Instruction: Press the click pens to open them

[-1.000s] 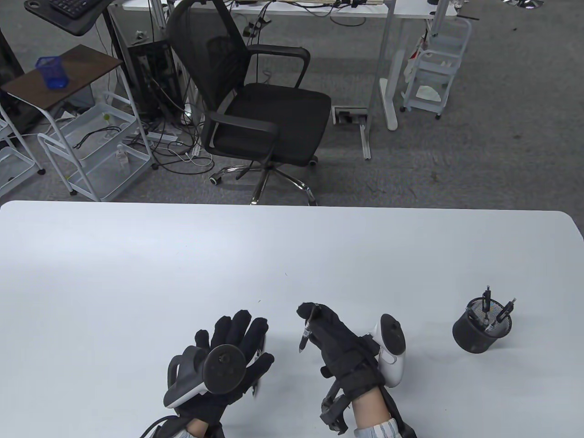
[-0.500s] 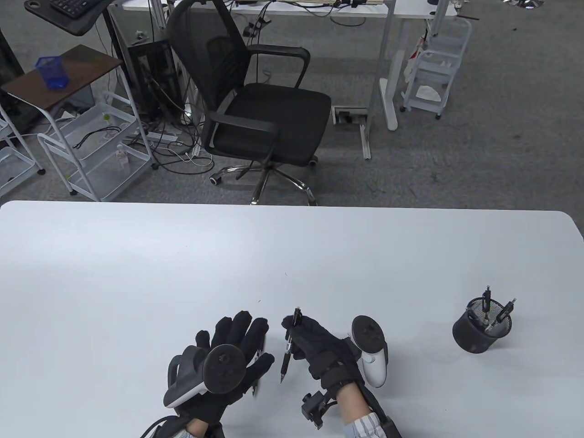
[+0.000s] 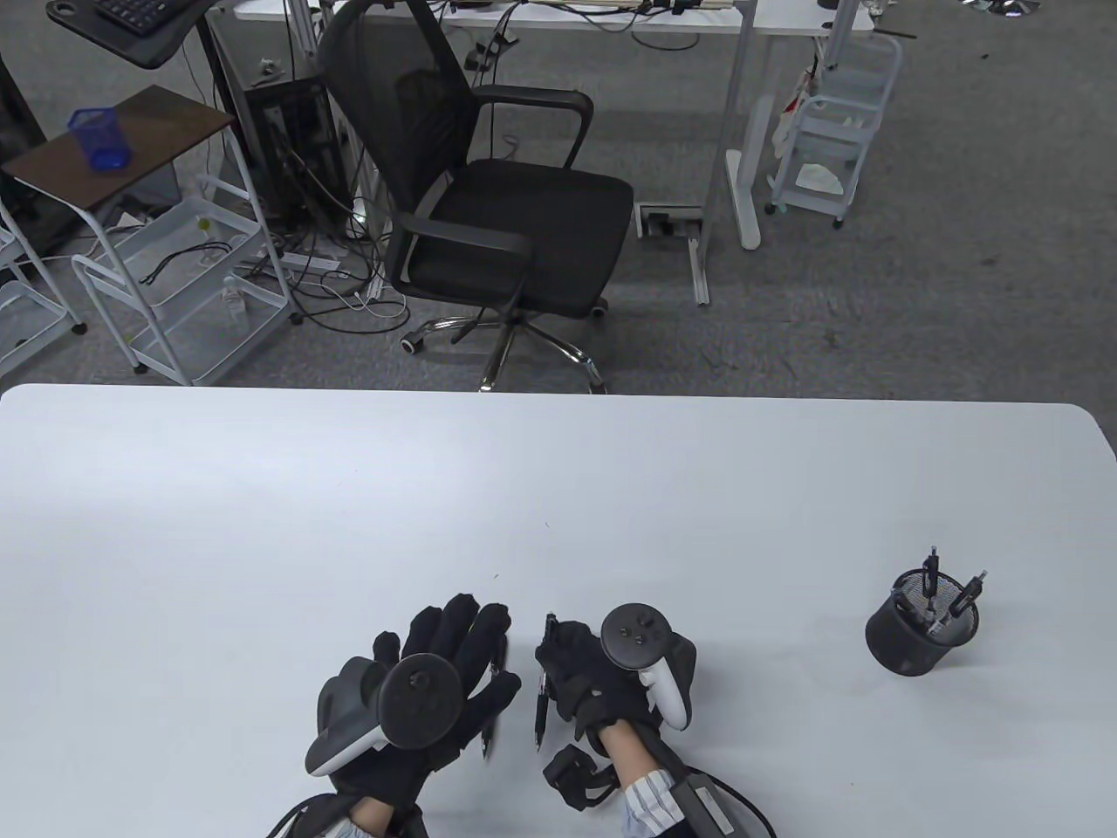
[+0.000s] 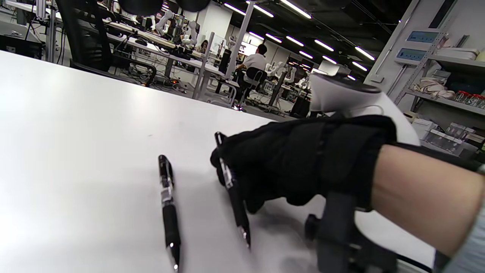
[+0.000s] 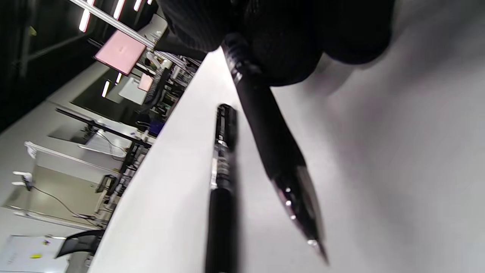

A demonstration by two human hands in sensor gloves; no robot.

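1. Table [image 3: 262, 524], wide white top. Your work zone is the near edge, centre. Smooth surface, so a dropped pen rolls. Set it down flat, don't toss.
2. Left hand [image 3: 454, 663] is spread, fingers straight, lying flat on the table, gripping nothing. It sits partly over a lying pen [image 4: 168, 206]. Risk: sweep that hand sideways & you knock the pen off toward the near edge.
3. Right hand [image 3: 589, 676], just right of the left one, fingers curled round the held pen [image 3: 543, 690], tip pointing near, click end far. Tip looks out in the wrist view [image 5: 316, 242], so my guess is it's already clicked. Risk: press again & you retract it.
4. Pen cup [image 3: 921, 628], far right, well apart from both hands, more click pens [image 3: 932, 572] standing in it. Reach in fast & the tracker could tip the cup.
5. The two pens by your hands are near-parallel & close. Lower the held one crooked & it lands on the other, both skid.
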